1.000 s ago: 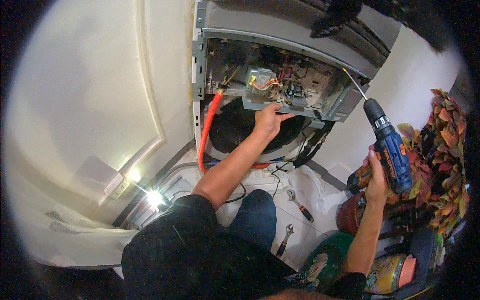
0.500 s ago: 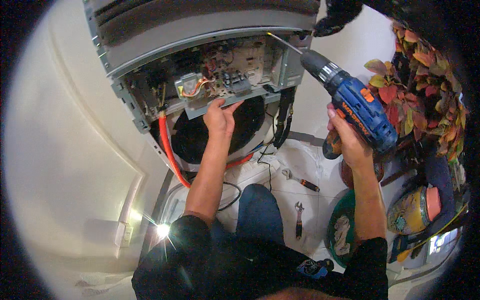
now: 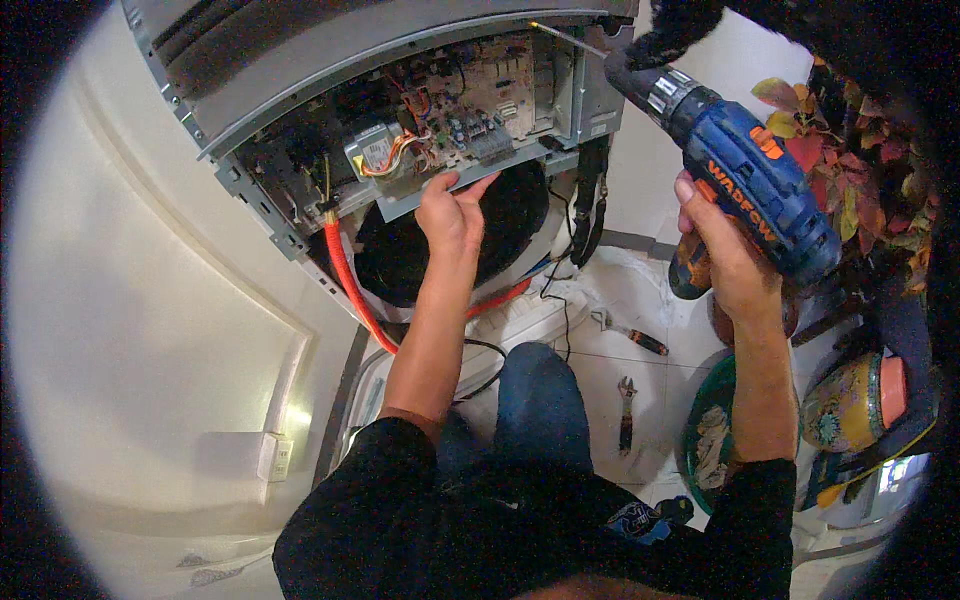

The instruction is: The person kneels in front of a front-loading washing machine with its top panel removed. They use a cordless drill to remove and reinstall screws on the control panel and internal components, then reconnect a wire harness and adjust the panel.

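Observation:
My left hand pinches the front edge of a grey metal panel, thumb above and fingers beneath. Behind that panel lies a circuit board with wires and a small silver box at its left, inside an opened metal appliance cabinet. A blue and black cordless drill is gripped in my right hand. Its long bit points up and left, with the yellowish tip near the cabinet's metal rail; whether they touch I cannot tell.
An orange-red sleeved hose hangs from the cabinet's left side. Two adjustable wrenches lie on the tiled floor. Right of them stand a green basin, a patterned pot and a leafy plant.
My view has shifted a little, so the cabinet sits higher and the floor things further right. Both hands keep their holds, with the drill bit still near the rail.

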Tool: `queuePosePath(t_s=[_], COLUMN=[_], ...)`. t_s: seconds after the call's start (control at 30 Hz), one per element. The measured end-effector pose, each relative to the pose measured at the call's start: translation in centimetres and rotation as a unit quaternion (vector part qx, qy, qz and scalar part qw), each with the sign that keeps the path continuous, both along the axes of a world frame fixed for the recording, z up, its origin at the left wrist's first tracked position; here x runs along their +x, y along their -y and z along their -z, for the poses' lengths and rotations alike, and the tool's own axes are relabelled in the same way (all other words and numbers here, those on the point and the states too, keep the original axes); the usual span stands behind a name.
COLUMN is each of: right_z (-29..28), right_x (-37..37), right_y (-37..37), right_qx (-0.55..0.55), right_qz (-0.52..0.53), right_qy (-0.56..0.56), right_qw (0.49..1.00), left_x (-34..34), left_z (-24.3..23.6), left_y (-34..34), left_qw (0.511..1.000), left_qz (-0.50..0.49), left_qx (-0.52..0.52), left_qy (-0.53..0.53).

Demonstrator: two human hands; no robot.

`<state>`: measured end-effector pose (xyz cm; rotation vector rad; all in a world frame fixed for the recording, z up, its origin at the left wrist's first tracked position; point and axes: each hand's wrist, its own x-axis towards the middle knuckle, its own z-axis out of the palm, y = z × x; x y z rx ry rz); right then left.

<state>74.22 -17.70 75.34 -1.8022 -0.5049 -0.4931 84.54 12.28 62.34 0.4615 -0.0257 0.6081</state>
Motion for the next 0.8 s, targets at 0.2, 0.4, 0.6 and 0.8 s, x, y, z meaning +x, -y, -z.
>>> queuePosePath(t_s=[0.2,0.4,0.6,0.8], right_z=[0.7,0.0,0.7,1.1], right_x=[0.9,1.0,1.0,1.3], right_y=[-0.1,0.8,0.5,0.7], right_qx=[-0.032,-0.029,-0.010,0.023], right_qz=[0.010,0.008,-0.009,-0.041], right_qy=[0.063,-0.034,-0.016,-0.026], right_qw=[0.997,0.999,1.000,0.999], left_x=[-0.3,-0.6,-0.6,-0.8], left_z=[-0.3,-0.6,-0.4,0.1], left_y=[0.1,0.2,0.0,-0.3], left_qw=[1.000,0.999,0.999,0.997], left_qz=[0.013,0.015,0.035,0.044], left_qx=[0.015,0.031,0.024,0.050], left_qy=[0.010,0.021,0.018,0.040])
